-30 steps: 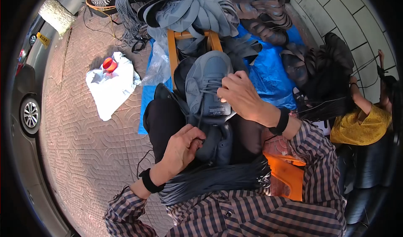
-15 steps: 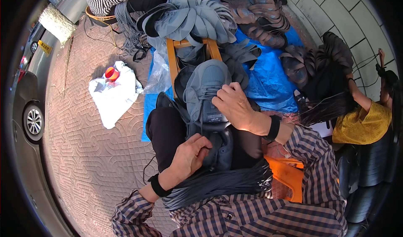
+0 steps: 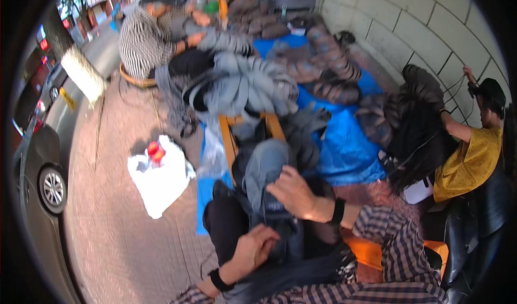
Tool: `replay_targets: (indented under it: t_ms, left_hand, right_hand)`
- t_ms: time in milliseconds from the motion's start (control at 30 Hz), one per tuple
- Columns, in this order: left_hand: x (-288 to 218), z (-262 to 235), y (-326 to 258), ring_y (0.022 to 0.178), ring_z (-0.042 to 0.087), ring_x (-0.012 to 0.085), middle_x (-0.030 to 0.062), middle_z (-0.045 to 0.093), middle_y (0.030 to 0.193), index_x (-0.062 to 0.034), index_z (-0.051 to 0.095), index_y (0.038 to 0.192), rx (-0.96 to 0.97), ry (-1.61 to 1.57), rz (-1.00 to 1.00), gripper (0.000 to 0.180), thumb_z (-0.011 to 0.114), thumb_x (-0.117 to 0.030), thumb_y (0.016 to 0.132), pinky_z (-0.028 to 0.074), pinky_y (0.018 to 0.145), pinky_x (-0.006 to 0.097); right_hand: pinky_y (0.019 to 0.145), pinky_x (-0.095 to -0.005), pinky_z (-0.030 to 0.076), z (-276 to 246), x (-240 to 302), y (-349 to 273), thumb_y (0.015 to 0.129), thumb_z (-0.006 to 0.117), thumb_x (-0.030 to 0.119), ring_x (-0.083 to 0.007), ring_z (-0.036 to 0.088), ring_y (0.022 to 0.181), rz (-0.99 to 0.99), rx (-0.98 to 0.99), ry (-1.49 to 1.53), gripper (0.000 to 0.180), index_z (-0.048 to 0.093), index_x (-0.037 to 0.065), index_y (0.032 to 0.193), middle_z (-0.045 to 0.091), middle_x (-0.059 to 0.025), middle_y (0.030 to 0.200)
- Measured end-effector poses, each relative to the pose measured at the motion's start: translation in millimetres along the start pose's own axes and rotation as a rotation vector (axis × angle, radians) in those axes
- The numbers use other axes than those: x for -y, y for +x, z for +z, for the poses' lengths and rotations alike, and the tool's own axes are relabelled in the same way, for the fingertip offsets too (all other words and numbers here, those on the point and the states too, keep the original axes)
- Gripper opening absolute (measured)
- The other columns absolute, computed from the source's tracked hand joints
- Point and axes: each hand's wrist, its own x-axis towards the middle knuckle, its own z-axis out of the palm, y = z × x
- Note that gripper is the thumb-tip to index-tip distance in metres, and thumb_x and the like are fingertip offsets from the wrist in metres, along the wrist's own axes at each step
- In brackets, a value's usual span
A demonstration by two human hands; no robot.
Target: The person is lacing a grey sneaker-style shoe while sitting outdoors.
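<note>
Grey rubber strip [image 3: 267, 181] is sitting mid-frame across the lap; right hand [image 3: 293, 192] is pressing it with fingers spread flat, left hand [image 3: 255, 248] is curling closed around its lower end.

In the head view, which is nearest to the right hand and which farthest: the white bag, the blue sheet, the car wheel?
From the right hand:
1. Blue sheet, just beyond, to the right.
2. White bag, left, on the paving.
3. Car wheel, far left edge.

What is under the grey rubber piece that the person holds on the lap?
Under the grey rubber piece there is the person's lap in black trousers and a wooden frame on a blue tarp. The rest is covered.
</note>
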Motion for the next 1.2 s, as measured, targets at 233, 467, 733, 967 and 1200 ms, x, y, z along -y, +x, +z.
replay_targets:
  t_ms: [233,467,733,967,1200]
  left_hand:
    - [-13,-11,-7,0.078,0.063,0.0260,0.0094,0.059,0.085,-0.0071,0.065,0.091,0.021,0.010,-0.089,0.018,0.063,0.004,0.077,0.050,0.068,0.031]
    - [-2,-9,0,0.086,0.063,0.0210,0.0090,0.064,0.089,-0.0034,0.061,0.089,-0.183,-0.297,-0.018,0.011,0.062,0.004,0.080,0.050,0.076,0.030]
    - [14,-27,68,0.067,0.060,0.0162,0.0071,0.061,0.078,-0.0026,0.062,0.087,-0.374,0.029,-0.086,0.008,0.060,0.003,0.081,0.046,0.063,0.028]
    - [8,-15,100,0.081,0.057,0.0295,0.0080,0.056,0.078,-0.0087,0.058,0.080,-0.135,0.796,0.222,0.008,0.063,-0.005,0.074,0.041,0.072,0.039]
    - [19,5,96,0.089,0.055,0.0274,0.0079,0.055,0.085,-0.0092,0.059,0.089,-0.159,0.705,0.135,0.016,0.059,-0.004,0.074,0.041,0.074,0.038]
  right_hand:
    - [0.097,-0.0504,0.032,-14,21,-1,0.075,0.061,0.011,-0.0265,0.054,0.091,0.065,0.259,-0.041,0.019,0.056,0.008,0.093,0.051,-0.0087,0.086]
    - [0.078,-0.0412,0.043,5,5,4,0.083,0.061,0.021,-0.0255,0.060,0.083,0.170,-0.001,0.195,0.012,0.056,0.010,0.086,0.055,-0.0093,0.082]
    - [0.061,-0.0370,0.048,-25,84,-17,0.084,0.054,0.010,-0.0278,0.060,0.069,-0.292,0.199,0.602,0.019,0.049,0.005,0.101,0.054,-0.0089,0.072]
    - [0.060,-0.0370,0.048,-18,75,-30,0.082,0.054,0.009,-0.0273,0.061,0.067,-0.174,0.182,0.661,0.021,0.051,0.004,0.103,0.055,-0.0100,0.071]
    - [0.059,-0.0346,0.049,-26,67,-40,0.083,0.057,0.015,-0.0248,0.061,0.068,-0.137,0.134,0.552,0.017,0.053,0.006,0.097,0.054,-0.0086,0.075]
